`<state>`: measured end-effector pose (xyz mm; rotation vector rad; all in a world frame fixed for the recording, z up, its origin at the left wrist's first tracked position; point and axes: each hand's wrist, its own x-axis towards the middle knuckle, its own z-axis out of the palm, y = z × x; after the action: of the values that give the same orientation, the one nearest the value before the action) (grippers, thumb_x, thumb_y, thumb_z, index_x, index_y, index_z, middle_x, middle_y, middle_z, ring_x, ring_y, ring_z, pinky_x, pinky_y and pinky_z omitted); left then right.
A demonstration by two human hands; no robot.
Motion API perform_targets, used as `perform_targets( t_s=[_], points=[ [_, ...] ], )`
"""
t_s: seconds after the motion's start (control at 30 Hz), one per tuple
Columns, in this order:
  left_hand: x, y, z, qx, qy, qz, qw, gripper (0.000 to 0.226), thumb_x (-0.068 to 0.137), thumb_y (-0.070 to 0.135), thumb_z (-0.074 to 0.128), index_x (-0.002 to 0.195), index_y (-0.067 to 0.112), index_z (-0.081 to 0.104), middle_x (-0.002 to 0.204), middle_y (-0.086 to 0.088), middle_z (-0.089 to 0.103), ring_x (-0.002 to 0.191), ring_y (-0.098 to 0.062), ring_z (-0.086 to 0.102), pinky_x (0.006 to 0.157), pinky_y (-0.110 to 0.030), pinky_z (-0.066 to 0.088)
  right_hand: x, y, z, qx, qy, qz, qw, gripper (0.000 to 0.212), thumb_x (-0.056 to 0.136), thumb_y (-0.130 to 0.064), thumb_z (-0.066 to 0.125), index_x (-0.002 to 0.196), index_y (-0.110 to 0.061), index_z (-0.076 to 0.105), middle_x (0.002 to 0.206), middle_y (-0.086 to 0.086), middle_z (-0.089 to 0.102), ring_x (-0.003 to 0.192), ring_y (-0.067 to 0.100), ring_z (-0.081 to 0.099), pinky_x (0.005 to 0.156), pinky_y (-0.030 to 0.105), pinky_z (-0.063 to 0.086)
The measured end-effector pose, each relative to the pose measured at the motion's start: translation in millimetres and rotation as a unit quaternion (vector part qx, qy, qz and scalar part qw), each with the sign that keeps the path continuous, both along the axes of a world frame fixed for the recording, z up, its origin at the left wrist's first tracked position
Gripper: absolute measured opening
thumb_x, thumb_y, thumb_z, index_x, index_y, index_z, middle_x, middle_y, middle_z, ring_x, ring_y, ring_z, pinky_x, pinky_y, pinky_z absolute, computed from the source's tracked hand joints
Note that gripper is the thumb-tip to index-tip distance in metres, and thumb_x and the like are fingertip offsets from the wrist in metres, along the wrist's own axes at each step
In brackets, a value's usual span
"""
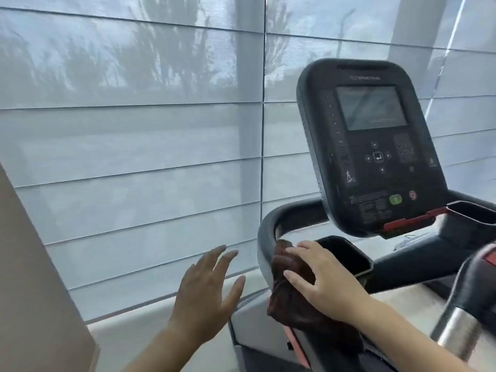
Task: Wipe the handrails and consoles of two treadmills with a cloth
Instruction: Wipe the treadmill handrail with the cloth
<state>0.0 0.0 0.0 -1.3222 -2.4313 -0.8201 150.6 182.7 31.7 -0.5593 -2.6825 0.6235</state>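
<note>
A treadmill stands at the right, its black console [370, 146] upright with a dark screen and buttons. The grey left handrail [264, 234] curves down from the console base toward me. A dark brown cloth [288, 294] is draped over that handrail. My right hand [322, 277] lies flat on the cloth, pressing it against the rail next to a black cup holder [346, 251]. My left hand [209, 288] hovers in the air left of the handrail, fingers spread, holding nothing.
Pale window blinds [134, 130] fill the background behind the treadmill. A beige wall or panel edge [32, 277] rises at the lower left. A chrome and black grip bar [461, 312] stands at the lower right, with a red safety strip [410, 221] under the console.
</note>
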Motion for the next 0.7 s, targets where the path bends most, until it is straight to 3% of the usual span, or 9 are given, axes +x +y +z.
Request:
perform_targets(
  t_s=[0.17,0.37,0.7],
  points=[
    [10,9,-14,-0.025,-0.015,-0.009,1.000,0.056,0.084,0.060,0.029,0.130,0.033,0.046,0.138,0.009,0.045,0.126,-0.010,0.040,0.101,-0.031,0.034,-3,-4,-7,0.056,-0.065,-0.004,0.996,0.057,0.091,-0.058,0.044,0.143,-0.037,0.031,0.153,-0.010,0.022,0.142,0.012,0.016,0.116,0.039,0.019],
    [11,4,-25,-0.031,-0.023,-0.012,0.999,0.058,0.083,0.062,0.027,0.128,0.033,0.049,0.133,0.015,0.047,0.122,-0.007,0.044,0.096,-0.026,0.034,-23,-14,-15,0.088,-0.128,-0.036,0.987,0.069,0.089,-0.062,0.043,0.146,-0.041,0.011,0.158,-0.006,0.005,0.145,0.023,-0.003,0.116,0.056,0.004],
    [-9,14,-20,-0.026,-0.077,-0.081,0.993,0.064,0.080,0.063,0.021,0.131,0.032,0.044,0.139,0.013,0.041,0.127,-0.005,0.034,0.099,-0.023,0.029,-26,-18,-21,0.101,-0.157,-0.084,0.979,0.089,0.080,-0.071,0.051,0.147,-0.041,0.002,0.158,-0.011,-0.004,0.145,0.020,-0.010,0.116,0.053,0.008]
  ],
)
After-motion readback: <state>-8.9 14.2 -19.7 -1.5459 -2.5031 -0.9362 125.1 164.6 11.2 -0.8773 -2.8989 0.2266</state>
